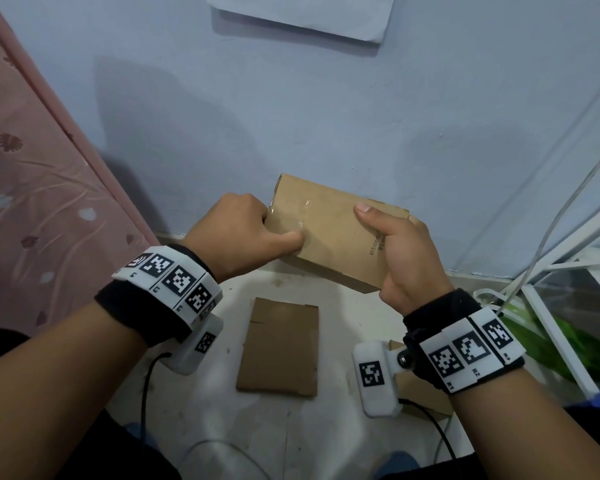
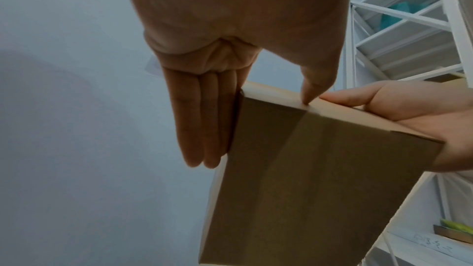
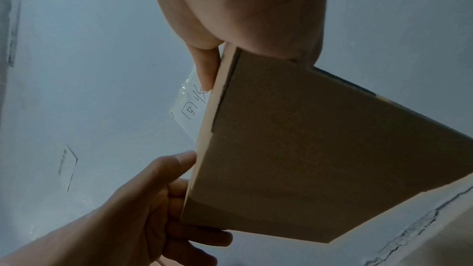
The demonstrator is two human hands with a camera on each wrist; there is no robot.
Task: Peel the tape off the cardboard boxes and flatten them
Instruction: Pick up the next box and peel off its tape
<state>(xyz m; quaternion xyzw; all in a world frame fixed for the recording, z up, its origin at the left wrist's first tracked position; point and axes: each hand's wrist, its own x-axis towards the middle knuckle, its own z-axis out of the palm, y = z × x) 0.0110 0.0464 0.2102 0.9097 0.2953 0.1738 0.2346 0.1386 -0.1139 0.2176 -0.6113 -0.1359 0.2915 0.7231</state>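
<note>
I hold a brown cardboard box [image 1: 329, 230] in the air over a white table [image 1: 326, 427], close to the blue wall. A strip of clear tape [image 1: 302, 216] runs across its top face near the left end. My left hand [image 1: 274, 237] grips that left end, thumb lying on the top face by the tape, fingers [image 2: 202, 124] flat against the end panel. My right hand [image 1: 388, 237] grips the right end, thumb on top and fingers behind. In the right wrist view the box [image 3: 320, 149] shows its plain underside, with the left hand [image 3: 143, 209] at its far end.
A flattened piece of cardboard [image 1: 279, 348] lies on the table below the box, and another piece [image 1: 426, 393] shows under my right wrist. A white wire rack [image 1: 551, 306] with green items stands at the right. Pink fabric [image 1: 32, 168] hangs at the left. Cables [image 1: 146, 393] trail near the front.
</note>
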